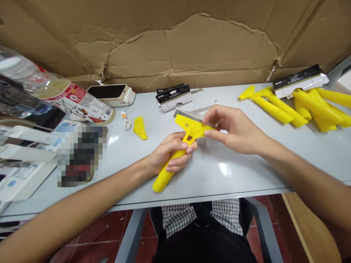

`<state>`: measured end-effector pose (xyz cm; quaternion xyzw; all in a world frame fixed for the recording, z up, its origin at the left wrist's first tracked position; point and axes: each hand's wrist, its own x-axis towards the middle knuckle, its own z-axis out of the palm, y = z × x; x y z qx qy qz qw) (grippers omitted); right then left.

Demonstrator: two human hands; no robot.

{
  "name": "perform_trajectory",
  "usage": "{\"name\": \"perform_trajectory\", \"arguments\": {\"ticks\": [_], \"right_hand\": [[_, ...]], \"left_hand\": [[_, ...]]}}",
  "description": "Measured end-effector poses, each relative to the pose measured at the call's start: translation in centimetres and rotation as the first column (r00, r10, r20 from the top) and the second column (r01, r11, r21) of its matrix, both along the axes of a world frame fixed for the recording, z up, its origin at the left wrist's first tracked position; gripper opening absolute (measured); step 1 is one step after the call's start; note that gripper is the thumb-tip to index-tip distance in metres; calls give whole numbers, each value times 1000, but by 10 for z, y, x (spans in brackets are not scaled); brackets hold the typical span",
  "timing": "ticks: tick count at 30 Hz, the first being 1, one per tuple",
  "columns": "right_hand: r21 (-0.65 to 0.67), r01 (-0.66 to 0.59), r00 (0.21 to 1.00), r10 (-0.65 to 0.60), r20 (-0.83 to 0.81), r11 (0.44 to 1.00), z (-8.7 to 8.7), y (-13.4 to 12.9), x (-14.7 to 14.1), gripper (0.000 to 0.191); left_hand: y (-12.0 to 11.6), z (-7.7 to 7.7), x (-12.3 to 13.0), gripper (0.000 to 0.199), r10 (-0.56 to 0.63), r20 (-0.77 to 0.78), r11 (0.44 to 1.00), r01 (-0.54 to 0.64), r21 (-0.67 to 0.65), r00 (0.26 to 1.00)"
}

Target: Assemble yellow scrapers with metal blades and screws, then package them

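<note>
As I watch remotely, the table (246, 170) bears a bottle (82, 98) of pale-yellow liquid toward its back left corner, while near its front edge the yellow scraper (192, 128) sits with its handle wrapped by my left hand (172, 151), its head's end pinched by my right hand (233, 126).

The left hand (166, 150) is hiding part of the yellow scraper's (195, 127) handle, and the right hand (236, 128) is covering one end of the blade (188, 115). Pixelation is blurring a dark object (82, 155) beyond telling. At the right edge, a yellow handle (337, 96) is running out of view; the cardboard (219, 44) is extending past the top. Finest print on the black-and-white package (175, 95) is showing too small to read.
</note>
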<state>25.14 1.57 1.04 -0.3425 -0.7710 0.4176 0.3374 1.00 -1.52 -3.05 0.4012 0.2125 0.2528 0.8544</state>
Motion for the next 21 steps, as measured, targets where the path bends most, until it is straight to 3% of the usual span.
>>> {"name": "perform_trajectory", "arguments": {"ticks": [9, 21], "right_hand": [[-203, -18, 992, -9, -129, 979, -3, 3, -1, 28], [-166, 24, 992, -44, -119, 986, -4, 6, -1, 36]], "left_hand": [[1, 0, -1, 19, -20, 43, 999, 22, -34, 999], [2, 0, 0, 21, 22, 43, 997, -19, -68, 999]]}}
